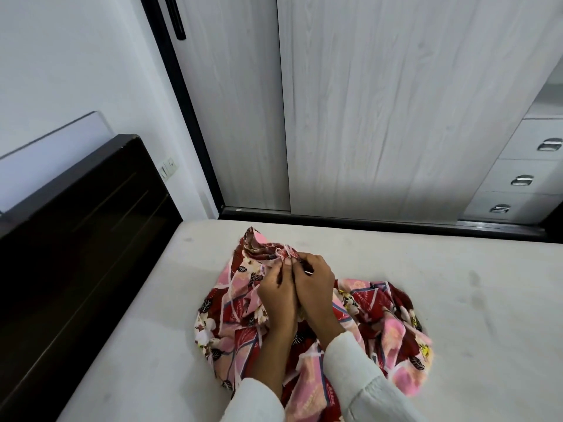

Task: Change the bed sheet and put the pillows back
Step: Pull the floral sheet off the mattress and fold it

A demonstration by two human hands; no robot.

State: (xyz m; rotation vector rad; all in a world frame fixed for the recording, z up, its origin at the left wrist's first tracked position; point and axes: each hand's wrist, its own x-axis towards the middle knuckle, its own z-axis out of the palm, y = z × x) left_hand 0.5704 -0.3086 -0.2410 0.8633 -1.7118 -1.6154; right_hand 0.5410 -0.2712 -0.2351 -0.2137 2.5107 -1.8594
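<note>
A crumpled red and pink floral bed sheet [393, 324] lies in a heap on the bare white mattress [152, 330]. My left hand [278, 292] and my right hand [313, 281] are side by side over the heap's far part. Both pinch a bunched, gathered edge of the sheet at their fingertips. White sleeves cover both forearms. No pillows are in view.
A dark wooden headboard [76, 226] runs along the left of the bed. Behind the bed stand pale wood-grain wardrobe doors [380, 117] and, at the right, a stack of drawers [524, 178] with metal handles. A wall switch [168, 168] sits beside the headboard.
</note>
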